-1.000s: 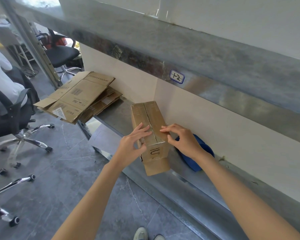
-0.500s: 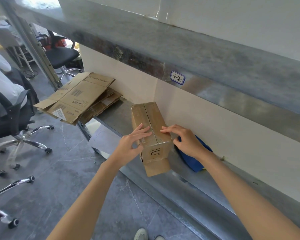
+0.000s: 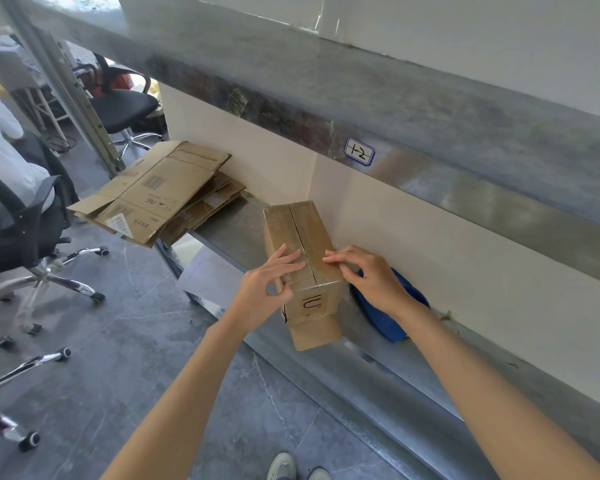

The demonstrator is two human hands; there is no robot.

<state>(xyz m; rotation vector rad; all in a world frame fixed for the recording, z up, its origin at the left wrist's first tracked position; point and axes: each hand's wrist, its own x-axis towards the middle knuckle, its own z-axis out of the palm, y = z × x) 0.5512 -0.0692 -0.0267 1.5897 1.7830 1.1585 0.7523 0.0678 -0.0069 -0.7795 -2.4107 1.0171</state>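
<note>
1. Cardboard box (image 3: 302, 237): no shift from a second ago. It sits on the metal shelf (image 3: 232, 230), just beside the wall, dead centre of view.
2. Left hand (image 3: 260, 289): fingers flat on the top's left flap, thumb by the side wall. It presses and grasps nothing, same pose as before.
3. Right hand (image 3: 371, 278): bent fingertips press the right flap beside the centre seam, nothing clenched. Unchanged.
4. Blue item (image 3: 392, 327): at 4 o'clock of the box, partly behind the right hand.
5. Flattened cartons (image 3: 153, 192): at 10 o'clock, unmoved.
</note>
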